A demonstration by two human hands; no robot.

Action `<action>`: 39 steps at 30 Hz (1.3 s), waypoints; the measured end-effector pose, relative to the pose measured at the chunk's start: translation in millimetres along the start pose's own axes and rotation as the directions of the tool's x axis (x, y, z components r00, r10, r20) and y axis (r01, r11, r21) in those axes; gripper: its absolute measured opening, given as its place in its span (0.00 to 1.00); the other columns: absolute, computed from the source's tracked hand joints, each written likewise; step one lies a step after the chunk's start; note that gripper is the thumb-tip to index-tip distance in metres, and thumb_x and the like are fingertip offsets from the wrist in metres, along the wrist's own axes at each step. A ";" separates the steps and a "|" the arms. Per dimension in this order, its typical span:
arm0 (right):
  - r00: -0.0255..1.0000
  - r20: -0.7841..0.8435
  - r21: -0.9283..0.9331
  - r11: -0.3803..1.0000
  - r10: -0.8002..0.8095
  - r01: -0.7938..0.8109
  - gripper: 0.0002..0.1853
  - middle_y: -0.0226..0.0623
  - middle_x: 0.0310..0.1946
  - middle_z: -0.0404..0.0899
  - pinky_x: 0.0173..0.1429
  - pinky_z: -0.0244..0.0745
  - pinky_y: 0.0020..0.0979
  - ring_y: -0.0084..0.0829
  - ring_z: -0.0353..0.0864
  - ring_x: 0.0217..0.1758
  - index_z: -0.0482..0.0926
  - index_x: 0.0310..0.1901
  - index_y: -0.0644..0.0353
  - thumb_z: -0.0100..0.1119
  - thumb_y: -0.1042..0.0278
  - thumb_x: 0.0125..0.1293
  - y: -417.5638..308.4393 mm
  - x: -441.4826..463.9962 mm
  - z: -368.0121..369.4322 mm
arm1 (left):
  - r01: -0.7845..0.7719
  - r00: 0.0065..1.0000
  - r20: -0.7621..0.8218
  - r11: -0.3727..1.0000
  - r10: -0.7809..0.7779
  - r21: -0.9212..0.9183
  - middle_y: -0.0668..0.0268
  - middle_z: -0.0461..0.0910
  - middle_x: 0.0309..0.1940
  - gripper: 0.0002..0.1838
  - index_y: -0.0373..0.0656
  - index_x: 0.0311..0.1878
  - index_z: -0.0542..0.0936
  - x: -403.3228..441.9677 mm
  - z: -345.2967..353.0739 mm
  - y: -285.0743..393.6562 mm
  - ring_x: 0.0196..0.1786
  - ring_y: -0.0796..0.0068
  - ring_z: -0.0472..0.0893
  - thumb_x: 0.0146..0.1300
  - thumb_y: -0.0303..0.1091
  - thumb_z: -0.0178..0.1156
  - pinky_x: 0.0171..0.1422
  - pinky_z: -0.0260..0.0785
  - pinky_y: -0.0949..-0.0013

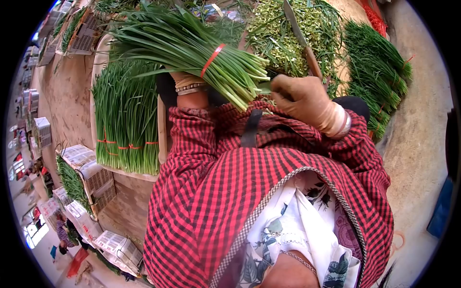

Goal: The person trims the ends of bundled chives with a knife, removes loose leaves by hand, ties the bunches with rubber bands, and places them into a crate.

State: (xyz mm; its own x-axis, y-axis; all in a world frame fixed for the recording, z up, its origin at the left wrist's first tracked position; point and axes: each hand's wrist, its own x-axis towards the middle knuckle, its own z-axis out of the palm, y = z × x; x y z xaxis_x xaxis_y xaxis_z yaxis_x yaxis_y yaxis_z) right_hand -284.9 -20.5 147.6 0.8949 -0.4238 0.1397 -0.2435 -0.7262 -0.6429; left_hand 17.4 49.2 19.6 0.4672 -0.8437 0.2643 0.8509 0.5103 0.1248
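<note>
A thick bunch of garlic chives (192, 48), tied with a red band (212, 61), lies across my left hand (182, 79). That gloved hand is mostly hidden beneath the bunch and supports it, pale cut ends pointing to the right. Just right of those ends is my right hand (302, 98), gloved, fingers curled in. A bit of green shows at its fingertips; whether the fingers hold it is unclear. Beyond the right hand, a knife (298, 33) with a wooden handle rests on a heap of chive trimmings (273, 43).
At left, a pale wooden tray (162, 129) holds several banded chive bunches (126, 110). More bunches (377, 72) lie on the floor at right, below red strings (373, 19). Newspaper-covered crates (91, 173) stand at far left. A person (65, 235) is in the distance.
</note>
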 end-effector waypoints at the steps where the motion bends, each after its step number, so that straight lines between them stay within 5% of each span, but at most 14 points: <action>1: 0.993 0.039 -0.091 0.990 0.114 -0.110 0.07 0.41 0.23 0.79 0.34 0.77 0.36 0.40 0.82 0.27 0.79 0.40 0.55 0.62 0.68 0.60 9.6 -5.2 -9.3 | -0.102 0.944 -0.229 0.868 0.239 0.487 0.60 0.73 0.63 0.32 0.45 0.67 0.70 1.8 23.8 -7.4 0.62 0.56 0.74 0.70 0.59 0.49 0.69 0.67 0.48; 4: 0.935 -0.037 -0.196 0.914 0.354 -0.354 0.21 0.44 0.40 0.83 0.45 0.79 0.39 0.43 0.84 0.40 0.76 0.56 0.55 0.62 0.63 0.61 38.7 -13.6 -30.2 | -0.073 0.959 -0.215 0.891 0.186 0.448 0.61 0.75 0.61 0.30 0.45 0.65 0.72 -0.9 68.5 -15.1 0.60 0.57 0.75 0.70 0.58 0.49 0.69 0.66 0.45; 5: 0.976 -0.057 -0.184 0.958 0.211 -0.218 0.35 0.52 0.51 0.79 0.55 0.77 0.40 0.47 0.82 0.50 0.65 0.67 0.63 0.64 0.60 0.61 42.3 -9.6 -32.6 | -0.034 0.951 -0.265 0.905 0.159 0.423 0.61 0.76 0.59 0.28 0.45 0.62 0.74 1.1 60.9 -11.0 0.59 0.57 0.75 0.71 0.55 0.49 0.67 0.66 0.43; 8: 0.995 -0.029 -0.059 0.994 0.095 -0.097 0.45 0.54 0.67 0.67 0.71 0.65 0.34 0.43 0.69 0.70 0.54 0.74 0.65 0.69 0.62 0.60 1.8 19.7 -35.6 | 0.043 0.914 -0.387 0.917 0.125 0.396 0.60 0.77 0.57 0.26 0.43 0.61 0.74 12.8 76.6 -29.7 0.58 0.57 0.77 0.71 0.52 0.49 0.66 0.68 0.45; 11: 0.992 -0.114 -0.151 0.988 -0.047 0.030 0.58 0.64 0.68 0.62 0.74 0.61 0.38 0.50 0.65 0.72 0.44 0.74 0.74 0.71 0.48 0.55 -23.8 62.5 -13.3 | -0.002 0.904 -0.371 0.869 0.213 0.494 0.58 0.78 0.56 0.21 0.37 0.60 0.74 18.9 79.4 -59.8 0.52 0.61 0.81 0.69 0.40 0.56 0.58 0.75 0.60; 15: 0.899 -0.418 0.252 0.967 0.127 -0.020 0.41 0.55 0.56 0.76 0.59 0.75 0.38 0.47 0.80 0.54 0.60 0.67 0.66 0.68 0.59 0.56 0.1 132.2 -4.3 | -0.012 0.940 -0.263 0.792 0.217 0.610 0.65 0.80 0.49 0.21 0.37 0.58 0.74 17.5 89.6 -104.8 0.47 0.70 0.81 0.62 0.27 0.66 0.48 0.76 0.67; 16: 0.893 -0.416 0.425 0.905 0.171 0.025 0.33 0.48 0.50 0.80 0.55 0.77 0.35 0.41 0.82 0.49 0.67 0.62 0.65 0.68 0.63 0.56 14.7 136.7 -11.4 | 0.050 0.929 -0.289 0.697 0.230 0.715 0.62 0.82 0.49 0.23 0.37 0.58 0.75 13.6 109.5 -112.5 0.46 0.70 0.82 0.65 0.38 0.66 0.52 0.76 0.66; 18: 0.833 -0.453 0.734 0.663 0.318 0.147 0.16 0.35 0.41 0.86 0.47 0.79 0.27 0.24 0.83 0.43 0.80 0.48 0.63 0.66 0.74 0.57 32.2 133.8 -24.7 | 0.152 0.926 -0.369 0.817 0.079 0.556 0.61 0.82 0.49 0.22 0.38 0.58 0.76 15.0 119.2 -107.0 0.47 0.65 0.83 0.67 0.42 0.63 0.53 0.78 0.62; 22: 0.617 -0.455 0.786 0.615 0.643 -0.062 0.19 0.37 0.41 0.85 0.48 0.79 0.28 0.29 0.84 0.42 0.81 0.49 0.64 0.72 0.69 0.56 61.2 93.3 -54.3 | 0.301 0.871 -0.469 0.915 -0.148 0.270 0.58 0.82 0.49 0.21 0.39 0.57 0.77 11.3 118.2 -95.3 0.47 0.59 0.84 0.68 0.44 0.60 0.54 0.80 0.57; 25: 0.626 -0.464 0.829 0.557 0.627 0.056 0.20 0.38 0.42 0.85 0.49 0.78 0.29 0.30 0.83 0.43 0.81 0.49 0.65 0.73 0.67 0.56 104.1 73.0 -50.6 | 0.305 0.861 -0.479 0.927 -0.170 0.219 0.57 0.82 0.48 0.22 0.35 0.55 0.76 8.4 116.0 -98.3 0.45 0.60 0.85 0.71 0.45 0.56 0.50 0.82 0.57; 27: 0.466 -0.469 0.862 0.503 0.751 0.057 0.22 0.38 0.41 0.84 0.48 0.78 0.29 0.29 0.83 0.41 0.81 0.48 0.66 0.74 0.61 0.56 100.1 62.9 -50.5 | 0.328 0.850 -0.500 0.909 -0.164 0.259 0.57 0.82 0.46 0.22 0.35 0.54 0.76 6.1 114.7 -100.9 0.44 0.61 0.85 0.70 0.45 0.58 0.50 0.82 0.58; 32: 0.454 -0.294 0.928 0.365 0.841 -0.075 0.23 0.39 0.42 0.83 0.49 0.82 0.35 0.32 0.83 0.41 0.81 0.46 0.61 0.74 0.52 0.56 151.9 37.6 -62.5 | 0.360 0.831 -0.552 0.826 -0.072 0.434 0.59 0.81 0.46 0.24 0.34 0.56 0.75 2.3 112.9 -104.5 0.44 0.65 0.84 0.66 0.44 0.64 0.49 0.81 0.62; 35: 0.656 -0.231 0.924 0.374 0.719 -0.083 0.28 0.39 0.43 0.83 0.54 0.81 0.39 0.34 0.83 0.45 0.78 0.52 0.58 0.72 0.47 0.58 147.4 24.3 -79.3 | 0.332 0.850 -0.524 0.720 0.052 0.610 0.60 0.82 0.45 0.21 0.36 0.54 0.76 1.5 115.2 -110.4 0.42 0.67 0.84 0.66 0.42 0.64 0.46 0.82 0.64; 39: 0.577 -0.738 0.489 0.867 0.350 0.099 0.14 0.36 0.45 0.84 0.52 0.79 0.28 0.26 0.82 0.49 0.79 0.49 0.59 0.66 0.64 0.66 105.5 25.0 -76.5 | 0.255 0.890 -0.443 0.686 0.110 0.681 0.61 0.79 0.48 0.24 0.35 0.58 0.73 2.2 116.2 -114.2 0.44 0.70 0.82 0.65 0.40 0.66 0.47 0.80 0.67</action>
State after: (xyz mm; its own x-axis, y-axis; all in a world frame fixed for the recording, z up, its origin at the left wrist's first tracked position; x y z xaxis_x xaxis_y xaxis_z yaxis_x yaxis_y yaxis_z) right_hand -316.8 -149.1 140.9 0.1557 -0.8982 0.4111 0.0602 -0.4068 -0.9115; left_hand -106.7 8.4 117.1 0.6155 -0.7685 -0.1750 0.5393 0.2488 0.8045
